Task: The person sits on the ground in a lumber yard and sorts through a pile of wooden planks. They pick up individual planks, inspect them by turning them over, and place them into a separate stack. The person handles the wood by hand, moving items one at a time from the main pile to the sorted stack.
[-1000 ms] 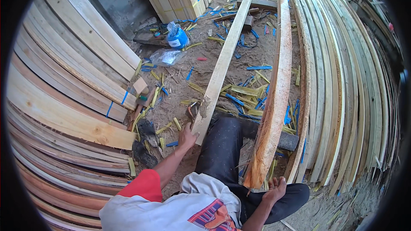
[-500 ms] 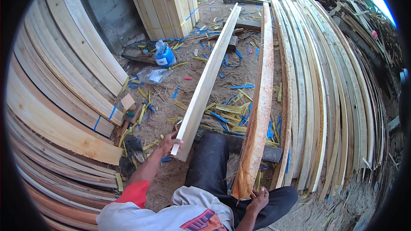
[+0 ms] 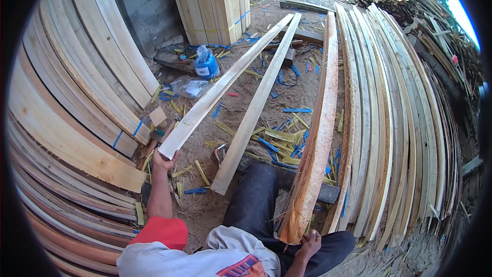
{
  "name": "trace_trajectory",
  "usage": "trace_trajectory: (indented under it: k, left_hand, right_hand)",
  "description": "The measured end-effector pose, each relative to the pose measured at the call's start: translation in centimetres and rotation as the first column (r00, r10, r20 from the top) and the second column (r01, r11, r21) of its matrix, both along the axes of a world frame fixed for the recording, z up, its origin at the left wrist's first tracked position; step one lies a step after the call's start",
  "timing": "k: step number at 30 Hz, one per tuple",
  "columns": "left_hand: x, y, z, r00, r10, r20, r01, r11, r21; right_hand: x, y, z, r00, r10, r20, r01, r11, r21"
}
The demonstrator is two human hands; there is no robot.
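My left hand (image 3: 163,161) is closed round the near end of a long pale plank (image 3: 205,110), which slants away to the far middle. To its right lies a second pale plank (image 3: 256,113); the far ends of the two almost meet. My right hand (image 3: 309,246) has its fingers curled beside the splintered near end of a reddish, rough-edged board (image 3: 315,138). Whether those fingers grip the board's edge or some small thing is hidden. That board runs forward beside my bent right leg.
Long boards (image 3: 379,102) lie in a row at the right, and stacked boards (image 3: 66,143) fill the left. A blue bag (image 3: 206,66) sits near an upright bundle of planks (image 3: 212,7). Blue and yellow strap scraps (image 3: 279,136) litter the ground around a dark crosspiece (image 3: 328,193).
My left hand has moved left with the near end of one plank, opening a gap from the second plank, which now shows separately. My right hand stays by the reddish board's end.
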State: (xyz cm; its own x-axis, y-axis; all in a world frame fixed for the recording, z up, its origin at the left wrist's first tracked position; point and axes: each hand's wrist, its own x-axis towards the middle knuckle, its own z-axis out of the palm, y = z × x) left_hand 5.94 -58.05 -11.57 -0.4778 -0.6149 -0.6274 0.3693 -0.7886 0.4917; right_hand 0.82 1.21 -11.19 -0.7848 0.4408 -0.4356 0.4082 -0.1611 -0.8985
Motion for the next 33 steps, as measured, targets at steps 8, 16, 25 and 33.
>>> trace_trajectory:
  k: [8, 16, 25, 33]
  left_hand:
    - [0.5, -3.5, -8.9, 0.947, 0.216, 0.238, -0.208, 0.976, -0.057]
    - [2.7, 1.1, -13.7, 0.737, 0.091, 0.669, -0.011, 0.992, -0.124]
    - [-1.2, 20.7, -10.4, 0.289, 0.148, 0.946, 0.957, -0.081, -0.279]
    - [-2.8, 18.4, -6.0, 0.461, -0.385, 0.799, 0.874, 0.044, -0.483]
  right_hand:
    - [0.7, -0.4, 0.2, 0.999, 0.036, -0.025, -0.033, 0.996, 0.083]
    - [1.2, -1.2, 0.4, 0.997, 0.065, -0.035, -0.060, 0.991, 0.119]
    - [0.4, -1.3, -0.2, 0.992, 0.109, -0.069, -0.094, 0.976, 0.197]
    - [0.4, -0.7, -0.1, 0.994, 0.101, -0.045, -0.098, 0.994, 0.051]
